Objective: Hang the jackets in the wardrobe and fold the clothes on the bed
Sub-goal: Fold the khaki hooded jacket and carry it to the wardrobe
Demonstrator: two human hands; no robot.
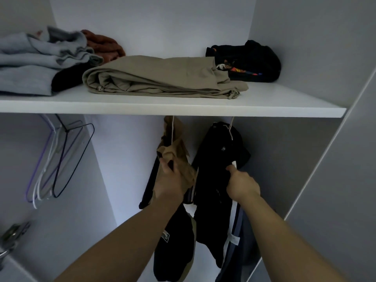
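Under the wardrobe shelf [183, 107]: my left hand [173, 180] has its fingers curled round a bunched fold of the tan jacket [175, 143]. My right hand [242, 184] grips the black jacket [215, 159] just beside it. Both jackets hang below the shelf.

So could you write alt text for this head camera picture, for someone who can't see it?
Inside a white wardrobe, a person's left hand grips a tan and black jacket and the right hand grips a black jacket, both hanging under a shelf of folded clothes. Empty hangers hang at left.
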